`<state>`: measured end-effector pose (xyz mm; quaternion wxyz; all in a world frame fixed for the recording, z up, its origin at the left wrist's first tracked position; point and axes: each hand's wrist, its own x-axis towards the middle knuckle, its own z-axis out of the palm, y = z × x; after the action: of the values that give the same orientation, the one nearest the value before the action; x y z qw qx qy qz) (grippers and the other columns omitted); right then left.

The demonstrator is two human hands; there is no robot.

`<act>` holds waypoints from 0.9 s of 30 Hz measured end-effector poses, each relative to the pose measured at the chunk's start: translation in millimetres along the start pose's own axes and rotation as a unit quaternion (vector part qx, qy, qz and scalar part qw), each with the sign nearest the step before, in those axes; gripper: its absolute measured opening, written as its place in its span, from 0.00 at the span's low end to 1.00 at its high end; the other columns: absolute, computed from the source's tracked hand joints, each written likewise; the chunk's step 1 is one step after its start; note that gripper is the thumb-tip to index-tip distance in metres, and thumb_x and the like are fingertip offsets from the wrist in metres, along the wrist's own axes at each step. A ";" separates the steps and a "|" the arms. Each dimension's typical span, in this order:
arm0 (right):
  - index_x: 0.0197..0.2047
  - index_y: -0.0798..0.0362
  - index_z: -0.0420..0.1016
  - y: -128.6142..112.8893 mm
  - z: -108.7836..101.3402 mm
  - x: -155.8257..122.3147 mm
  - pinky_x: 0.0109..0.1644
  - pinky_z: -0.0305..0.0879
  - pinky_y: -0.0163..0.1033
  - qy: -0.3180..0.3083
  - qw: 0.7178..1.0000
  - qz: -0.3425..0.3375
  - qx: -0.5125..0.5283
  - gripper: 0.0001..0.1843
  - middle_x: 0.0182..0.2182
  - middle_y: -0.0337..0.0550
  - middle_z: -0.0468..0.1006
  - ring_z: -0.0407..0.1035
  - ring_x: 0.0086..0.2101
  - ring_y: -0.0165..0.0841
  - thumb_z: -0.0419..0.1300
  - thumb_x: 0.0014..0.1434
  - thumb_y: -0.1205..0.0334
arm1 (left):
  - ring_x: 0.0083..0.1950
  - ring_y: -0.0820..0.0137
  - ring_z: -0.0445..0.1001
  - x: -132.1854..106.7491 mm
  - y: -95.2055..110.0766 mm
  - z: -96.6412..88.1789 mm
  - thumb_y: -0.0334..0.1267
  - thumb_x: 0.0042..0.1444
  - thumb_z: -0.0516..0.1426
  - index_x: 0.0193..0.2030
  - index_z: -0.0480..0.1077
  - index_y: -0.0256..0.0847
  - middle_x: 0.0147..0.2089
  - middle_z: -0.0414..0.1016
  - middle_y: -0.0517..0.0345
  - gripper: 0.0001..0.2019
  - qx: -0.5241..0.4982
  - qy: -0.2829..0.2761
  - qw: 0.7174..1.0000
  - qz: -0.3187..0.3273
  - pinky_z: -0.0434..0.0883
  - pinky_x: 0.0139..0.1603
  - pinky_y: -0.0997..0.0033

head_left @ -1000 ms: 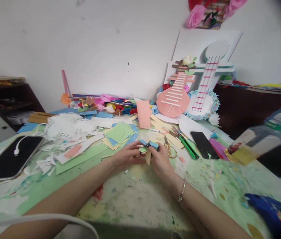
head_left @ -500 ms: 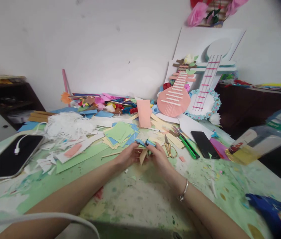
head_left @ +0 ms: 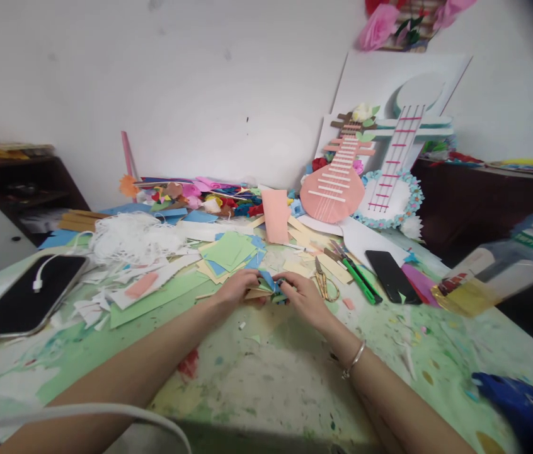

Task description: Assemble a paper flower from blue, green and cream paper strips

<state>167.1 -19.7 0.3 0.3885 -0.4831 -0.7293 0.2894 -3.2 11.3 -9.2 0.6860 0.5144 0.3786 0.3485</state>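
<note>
Between my two hands, over the middle of the table, is a small piece of folded paper in blue, with cream and green paper beside it. My left hand is closed on its left side, fingers bent around the cream part. With thumb and fingers, my right hand pinches the blue paper's right end. Just beyond the hands lies a stack of green, blue and cream paper squares. A pair of gold-handled scissors rests right of my right hand. Fingers partly hide the folded paper's shape.
Left lie a tablet-like black device, a white cable and tangled white string. Right are a green cutter, a black phone and a plastic bottle. Paper instruments, one a pink lute, lean at the back.
The cream flap that hung down between my hands now points sideways toward my left hand. The blue paper has turned, and my fingers have shifted on it. The view moved slightly.
</note>
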 end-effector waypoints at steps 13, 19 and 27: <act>0.43 0.58 0.75 5.9 10.0 0.7 0.28 0.69 0.36 0.016 0.972 0.115 0.204 0.19 0.34 0.46 0.74 0.67 0.30 0.32 0.51 0.53 0.57 | 0.21 0.74 0.66 0.5 -4.1 2.3 0.30 0.39 0.46 0.36 0.66 0.39 0.24 0.69 0.58 0.16 0.038 0.060 0.997 0.023 0.62 0.19 0.78; 0.37 0.56 0.75 5.9 16.0 0.5 0.29 0.70 0.36 0.035 0.953 0.149 0.263 0.16 0.33 0.43 0.75 0.69 0.31 0.34 0.51 0.51 0.59 | 0.19 0.76 0.62 1.5 -4.8 3.4 0.35 0.48 0.48 0.36 0.66 0.39 0.20 0.64 0.63 0.10 0.091 0.081 0.991 0.049 0.58 0.19 0.80; 0.35 0.53 0.70 1.7 18.6 -1.9 0.31 0.72 0.38 0.052 0.953 0.168 0.247 0.10 0.31 0.42 0.73 0.69 0.34 0.34 0.52 0.49 0.62 | 0.24 0.76 0.60 -2.1 3.4 -0.7 0.41 0.54 0.48 0.38 0.68 0.38 0.29 0.67 0.62 0.12 0.312 0.032 0.937 0.152 0.60 0.26 0.77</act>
<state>152.6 -21.6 -11.5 0.4786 -0.5017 -0.5226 0.4961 -5.0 10.5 -5.7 0.4171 0.7427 0.4076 0.3291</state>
